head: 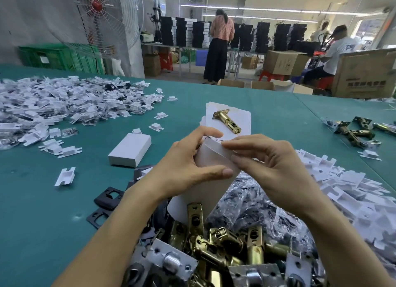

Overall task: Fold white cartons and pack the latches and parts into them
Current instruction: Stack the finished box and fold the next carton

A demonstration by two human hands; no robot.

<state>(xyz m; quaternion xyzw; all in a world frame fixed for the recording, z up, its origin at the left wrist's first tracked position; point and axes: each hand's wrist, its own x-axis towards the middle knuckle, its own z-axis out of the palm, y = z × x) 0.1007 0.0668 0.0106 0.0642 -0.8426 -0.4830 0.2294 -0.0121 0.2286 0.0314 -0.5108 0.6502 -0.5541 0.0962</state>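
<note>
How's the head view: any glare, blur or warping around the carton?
Head view: left hand, right hand and white carton sharp, evenly lit; wide-angle bend bows the fan and table edge; ceiling lights blown out; brass latches glint at bottom.

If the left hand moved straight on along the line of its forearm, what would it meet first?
The left hand would probably meet the brass latch on the stack of flat cartons, just beyond the carton it holds; depth is unclear.

Half-folded white carton (214, 158) tilted at centre, closed carton (129, 150) lying flat to its left, brass latch (227, 121) on flat blanks (244, 116) beyond.
</note>
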